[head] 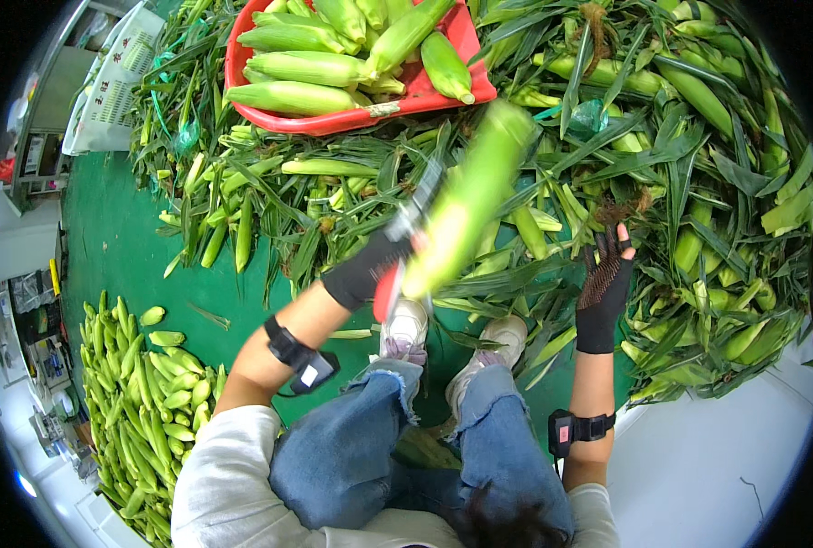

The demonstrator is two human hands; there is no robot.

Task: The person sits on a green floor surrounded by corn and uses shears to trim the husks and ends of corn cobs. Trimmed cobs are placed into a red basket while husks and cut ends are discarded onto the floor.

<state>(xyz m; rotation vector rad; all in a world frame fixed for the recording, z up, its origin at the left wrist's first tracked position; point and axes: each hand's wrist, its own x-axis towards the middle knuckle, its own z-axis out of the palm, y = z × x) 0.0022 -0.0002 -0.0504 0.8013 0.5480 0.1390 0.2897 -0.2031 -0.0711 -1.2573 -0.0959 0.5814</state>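
My left hand [368,267], in a black fingerless glove, is closed around a tool with a red handle [386,294] and a grey metal part [423,195]. Motion blurs the tool, so its exact kind is unclear. Against the same hand lies a green ear of corn [471,198], tilted up to the right and also blurred; the grip on it is partly hidden. To the right, my right hand [605,281], gloved alike, has its fingers extended beside brown corn silk [622,209] at the heap of husks and leaves [680,157]. I see nothing held in it.
Ahead stands a red plastic basket [297,125] of trimmed corn ears. Loose husks [324,205] cover the green floor [105,212] before my shoes [406,325]. A pile of ears [153,411] lies left. Farther left are a white crate [108,89] and shelving [36,161].
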